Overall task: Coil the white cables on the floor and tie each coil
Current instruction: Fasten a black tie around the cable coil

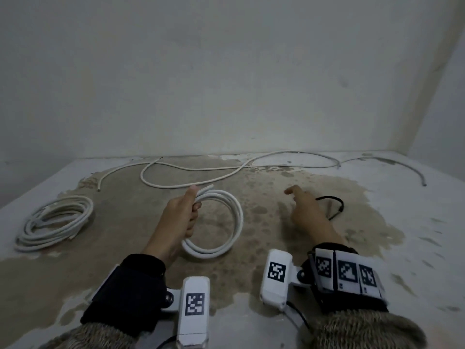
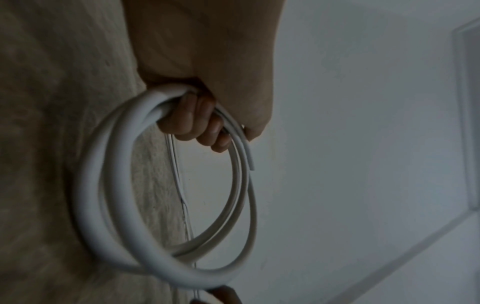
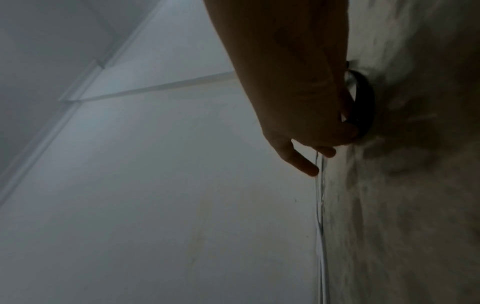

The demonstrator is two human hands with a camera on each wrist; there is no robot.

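Note:
My left hand (image 1: pixel 187 210) grips a small coil of white cable (image 1: pixel 239 217) at its top and holds it upright above the floor. A cut end sticks out past the thumb. In the left wrist view the fingers (image 2: pixel 197 123) curl round the bunched strands of the coil (image 2: pixel 103 185). My right hand (image 1: pixel 304 210) is low over a black tie (image 1: pixel 337 200) that lies looped on the floor. Its thumb points away to the left. In the right wrist view its fingertips (image 3: pixel 348 131) reach the black tie (image 3: pixel 366 98), with no grip on it that I can see.
A larger coil of white cable (image 1: pixel 83 212) lies on the floor at the left. A long loose white cable (image 1: pixel 214 169) snakes along the foot of the back wall. A shorter curved piece (image 1: pixel 392 159) lies at the right. The floor is stained brown in the middle.

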